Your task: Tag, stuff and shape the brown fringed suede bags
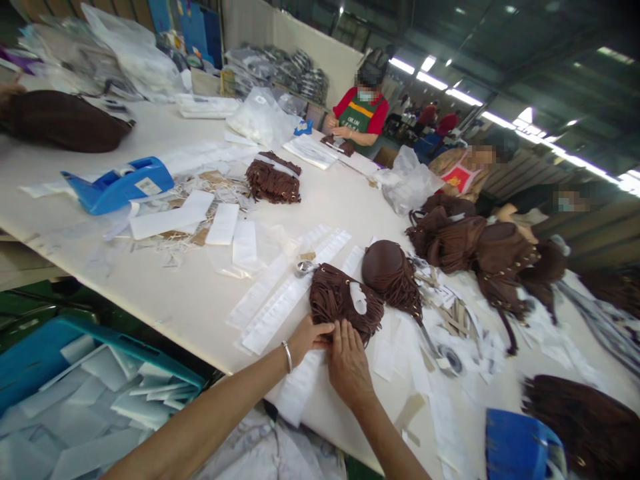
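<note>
A dark brown fringed bag with a white patch on it lies near the table's front edge. My left hand, with a silver bracelet at the wrist, grips the bag's lower left edge between thumb and fingers. My right hand rests on the near edge of the same bag, its fingers side by side and pressed on the fringe. Just behind it on the right sits a rounded brown fringed bag. White paper strips lie under and left of the held bag.
Blue tape dispensers stand left and at front right. A rolled fringed bag lies farther back; brown bags are piled right. A teal crate of white sheets stands lower left. People work across the table.
</note>
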Demonstrator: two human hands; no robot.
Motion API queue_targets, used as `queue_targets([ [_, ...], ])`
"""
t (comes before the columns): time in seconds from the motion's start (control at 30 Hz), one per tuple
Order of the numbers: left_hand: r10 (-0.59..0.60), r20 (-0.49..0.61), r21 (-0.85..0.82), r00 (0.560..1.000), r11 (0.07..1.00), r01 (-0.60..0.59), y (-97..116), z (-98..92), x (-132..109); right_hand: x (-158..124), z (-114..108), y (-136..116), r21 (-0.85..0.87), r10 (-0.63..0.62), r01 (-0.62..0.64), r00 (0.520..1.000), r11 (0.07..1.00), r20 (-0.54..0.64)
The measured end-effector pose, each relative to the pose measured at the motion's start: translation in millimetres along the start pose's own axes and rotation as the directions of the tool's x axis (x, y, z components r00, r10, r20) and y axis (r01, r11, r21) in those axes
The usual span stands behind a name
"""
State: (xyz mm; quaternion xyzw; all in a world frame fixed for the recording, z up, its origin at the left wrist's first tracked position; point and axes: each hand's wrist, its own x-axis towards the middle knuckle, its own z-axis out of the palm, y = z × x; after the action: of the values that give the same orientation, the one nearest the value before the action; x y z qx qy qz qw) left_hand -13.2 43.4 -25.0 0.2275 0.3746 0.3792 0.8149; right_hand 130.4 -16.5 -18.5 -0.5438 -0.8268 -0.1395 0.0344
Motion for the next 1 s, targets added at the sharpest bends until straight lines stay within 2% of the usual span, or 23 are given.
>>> queue_targets([
  [0.17,0.007,-0.115,0.081,0.993,0.997,0.002,-2.4,8.0,2.9,-2.2,-1.2,0.3,-0.039,-0.042,0.042,0.999,0.998,-0.004],
  [0.27,0.017,-0.159,0.135,0.987,0.991,0.005,-3.9,11.8,5.1,0.5,1.9,-2.8,-0.101,-0.026,0.023,0.999,0.995,-0.03],
  [0.4,0.033,-0.154,0.239,0.988,0.971,0.005,0.0,12.7,4.7,4.5,5.6,-3.2,-0.22,-0.026,0.01,0.997,0.976,-0.069],
  [0.53,0.045,-0.113,0.404,0.993,0.915,0.004,17.2,0.5,2.2,2.5,7.2,9.6,-0.214,-0.058,0.034,0.993,0.976,-0.106],
  [0.6,0.122,-0.139,0.491,0.983,0.87,-0.038,29.6,-9.1,3.9,0.5,8.6,16.9,-0.174,-0.048,0.027,0.992,0.984,-0.118],
  [0.7,0.318,-0.175,0.602,0.932,0.783,-0.154,48.3,-20.5,12.3,0.4,12.4,23.1,-0.097,-0.033,0.02,0.99,0.995,-0.135],
  [0.8,0.442,-0.121,0.681,0.889,0.688,-0.249,61.3,-22.3,21.4,1.9,13.6,23.1,-0.052,-0.003,-0.005,0.989,0.999,-0.151],
  [0.9,0.461,-0.01,0.703,0.887,0.634,-0.322,64.1,-17.2,21.5,-3.0,9.4,17.1,-0.043,0.049,-0.059,0.98,0.997,-0.193],
  [1.0,0.454,0.097,0.732,0.886,0.57,-0.373,60.7,-24.8,30.9,-5.4,18.5,9.7,-0.024,0.113,-0.129,0.93,0.991,-0.349],
])
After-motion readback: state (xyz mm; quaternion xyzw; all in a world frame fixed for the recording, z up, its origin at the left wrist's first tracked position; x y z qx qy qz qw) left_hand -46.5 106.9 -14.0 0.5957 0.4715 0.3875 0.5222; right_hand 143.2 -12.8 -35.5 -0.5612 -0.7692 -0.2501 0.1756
